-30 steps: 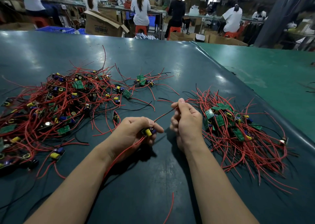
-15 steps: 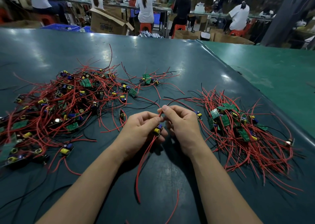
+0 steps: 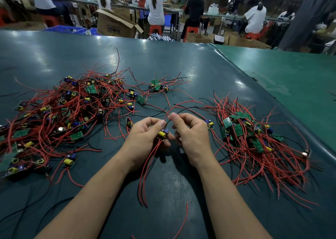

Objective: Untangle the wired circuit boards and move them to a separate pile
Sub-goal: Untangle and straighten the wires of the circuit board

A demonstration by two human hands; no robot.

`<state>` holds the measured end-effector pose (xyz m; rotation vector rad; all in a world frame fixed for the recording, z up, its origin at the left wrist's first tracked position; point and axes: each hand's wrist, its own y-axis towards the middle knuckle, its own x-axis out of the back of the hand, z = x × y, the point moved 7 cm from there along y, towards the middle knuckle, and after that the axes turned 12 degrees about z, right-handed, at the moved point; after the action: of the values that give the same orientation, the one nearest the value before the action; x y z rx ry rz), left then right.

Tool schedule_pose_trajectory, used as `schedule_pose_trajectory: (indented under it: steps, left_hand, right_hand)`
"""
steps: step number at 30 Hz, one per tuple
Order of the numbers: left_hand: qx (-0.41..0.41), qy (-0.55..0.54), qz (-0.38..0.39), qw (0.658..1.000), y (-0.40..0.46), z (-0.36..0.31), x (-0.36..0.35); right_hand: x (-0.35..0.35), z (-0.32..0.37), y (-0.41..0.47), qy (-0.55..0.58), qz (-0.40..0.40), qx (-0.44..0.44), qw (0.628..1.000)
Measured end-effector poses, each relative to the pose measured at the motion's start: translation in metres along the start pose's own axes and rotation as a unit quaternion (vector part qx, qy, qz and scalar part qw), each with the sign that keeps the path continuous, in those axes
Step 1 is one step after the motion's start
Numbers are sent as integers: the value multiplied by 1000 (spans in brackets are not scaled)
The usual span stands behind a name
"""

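Observation:
A small circuit board (image 3: 163, 133) with a yellow capacitor sits between the fingers of my left hand (image 3: 145, 138), and its red wires hang down toward me. My right hand (image 3: 190, 135) pinches the board's upper wires (image 3: 174, 109), one red and one black, which loop up and to the right. A tangled heap of boards and red wires (image 3: 63, 115) covers the table's left side. The sorted pile of boards (image 3: 254, 138) lies to the right of my right hand.
A small cluster of boards (image 3: 157, 87) lies at the back centre of the dark green table (image 3: 163, 62). A lighter green table (image 3: 291, 75) adjoins on the right. People sit at workbenches behind, beside a cardboard box (image 3: 116, 25). A loose red wire (image 3: 181, 222) lies near me.
My hands have come together over the held board. The right hand slid along the wires toward the left hand, and the wires now loop upward.

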<state>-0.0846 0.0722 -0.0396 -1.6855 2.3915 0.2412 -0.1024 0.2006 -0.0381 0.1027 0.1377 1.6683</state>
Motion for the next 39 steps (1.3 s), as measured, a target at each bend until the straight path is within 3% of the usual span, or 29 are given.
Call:
schedule_pose_trajectory:
  steps: [3,10,19,27,31,35,37,39]
  left_hand:
    - [15,3,7,1000,1,0,1]
    - [31,-5,39,999,1,1,-4]
    - [59,20,95,994,0,2,-10]
    - [84,-15,150,985,-2,4,-11]
    - [59,-84,182,978,-3,2,-11]
    - [10,-173,146,974,0,-6,-2]
    - [-5,-242,122,962,2,-9,1]
    - [-13,-314,106,943,3,-10,5]
  right_hand:
    - [-10,0,-1,35,60,-11,998]
    - [-2,-3,-1,94,33,-32,995]
    - [32,-5,3,270,-124,-19,955]
    - [42,-8,4,316,-166,-31,934]
    - [45,-11,4,327,-182,-37,926]
    - [30,-9,6,249,-102,-62,961]
    - [11,-4,6,129,-15,-64,989]
    - [-9,0,2,68,79,-53,993]
